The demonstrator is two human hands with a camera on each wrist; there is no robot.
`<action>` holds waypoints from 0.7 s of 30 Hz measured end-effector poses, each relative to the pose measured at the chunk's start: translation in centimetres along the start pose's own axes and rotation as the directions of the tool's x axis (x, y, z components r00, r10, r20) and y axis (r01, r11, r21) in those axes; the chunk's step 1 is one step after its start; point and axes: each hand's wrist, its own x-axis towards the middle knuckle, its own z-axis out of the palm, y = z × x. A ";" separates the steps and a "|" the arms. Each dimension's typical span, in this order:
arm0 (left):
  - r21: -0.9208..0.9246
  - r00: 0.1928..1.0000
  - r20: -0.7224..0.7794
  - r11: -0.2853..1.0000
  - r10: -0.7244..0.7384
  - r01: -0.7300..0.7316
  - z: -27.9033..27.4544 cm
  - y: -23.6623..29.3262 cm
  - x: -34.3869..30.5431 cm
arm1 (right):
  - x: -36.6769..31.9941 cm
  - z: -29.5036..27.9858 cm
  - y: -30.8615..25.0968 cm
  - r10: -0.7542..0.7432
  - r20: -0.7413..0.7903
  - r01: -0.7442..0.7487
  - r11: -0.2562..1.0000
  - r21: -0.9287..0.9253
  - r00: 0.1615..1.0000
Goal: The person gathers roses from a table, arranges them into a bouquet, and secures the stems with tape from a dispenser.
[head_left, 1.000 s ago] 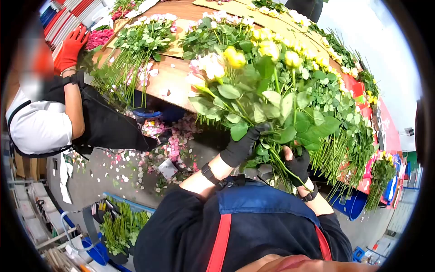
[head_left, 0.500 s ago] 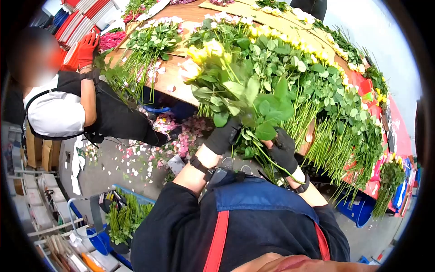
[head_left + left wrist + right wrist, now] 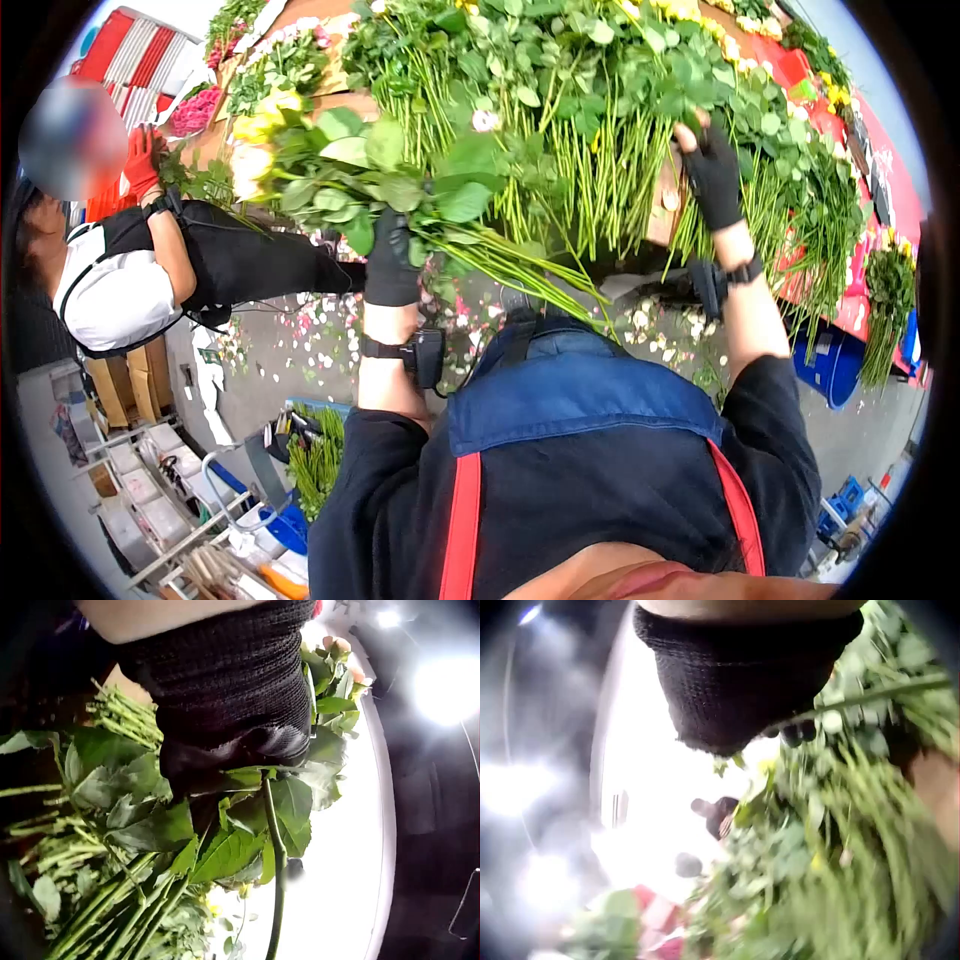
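My left hand [image 3: 397, 258], in a black glove with bare fingertips, grips a bunch of roses [image 3: 385, 170] by the upper stems. Their yellow and pale pink blooms [image 3: 255, 140] point left, and the cut stems fan out to the right in front of my apron. In the left wrist view, leaves and a single stem [image 3: 275, 847] come out below the gloved left hand [image 3: 232, 735]. My right hand [image 3: 712, 180] is over the roses on the table, thumb to the left. In the right wrist view its fingers curl at a green rose stem [image 3: 885, 694].
Many yellow roses [image 3: 600, 150] lie along the table, stems overhanging its near edge. A person in a white shirt [image 3: 130, 265] and red glove [image 3: 143, 160] stands at the left. Petals litter the floor [image 3: 290, 370]. A blue bucket [image 3: 828, 365] stands at the right, a cart [image 3: 165, 480] lower left.
My right hand has left the bunch's stems and moved right and up to the roses on the table. The left hand has carried the bunch left, tipping its blooms leftward.
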 end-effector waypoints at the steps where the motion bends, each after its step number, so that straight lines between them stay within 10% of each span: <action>1: 0.096 0.996 0.048 0.992 0.079 -0.083 -1.7 -0.6 0.0 | 1.3 0.2 0.8 -0.434 -0.095 0.384 0.864 -0.326 0.896; 2: 0.184 0.983 0.095 0.968 0.157 -0.173 -3.4 -1.2 0.0 | 0.9 0.4 1.0 -0.352 -0.029 0.338 0.916 -0.217 0.936; 3: 0.771 0.864 0.309 0.427 0.397 -0.472 -5.1 -1.6 -0.6 | 0.5 1.0 0.8 -0.279 0.047 0.283 0.954 -0.104 0.959; 5: 0.014 0.991 0.055 0.993 0.119 -0.120 -18.4 -4.9 3.7 | -2.0 3.1 -1.7 -0.205 0.270 0.133 0.956 0.261 0.941; 8: 0.202 0.940 -0.327 0.979 0.092 -0.026 -6.8 -3.7 -2.4 | -6.5 7.7 -4.8 -0.151 0.715 0.259 0.965 -0.043 0.682; 10: 0.157 0.959 -0.261 0.985 0.108 -0.068 -5.1 -3.6 -3.3 | -7.9 9.7 -6.6 -0.050 0.839 0.403 0.892 -0.207 0.542; 12: 0.932 0.862 0.013 0.305 0.507 -0.194 -9.8 -6.6 -3.8 | -9.7 12.1 -4.3 -0.067 0.826 0.400 0.895 -0.198 0.560; 14: 0.942 0.786 0.186 0.121 0.590 -0.313 -5.6 -5.1 -4.5 | -10.1 12.1 -3.6 -0.100 0.750 0.304 0.942 -0.140 0.654; 16: 0.736 0.851 0.016 0.571 0.524 -0.365 -2.0 -3.2 -4.4 | -9.7 10.3 -4.2 -0.087 0.695 0.132 0.991 -0.011 0.713; 19: 0.456 0.926 -0.144 0.854 0.350 -0.251 -0.7 -2.4 -3.8 | -8.2 7.3 -7.3 -0.182 0.559 0.057 0.971 0.234 0.809; 20: 0.802 0.845 0.066 0.476 0.530 -0.361 -1.0 -2.4 -3.9 | -7.5 6.5 -9.1 -0.212 0.543 0.049 0.953 0.300 0.813; 21: 0.819 0.857 -0.008 0.495 0.514 -0.289 0.6 -1.5 -4.1 | -6.8 6.0 -10.7 -0.239 0.526 0.038 0.931 0.364 0.816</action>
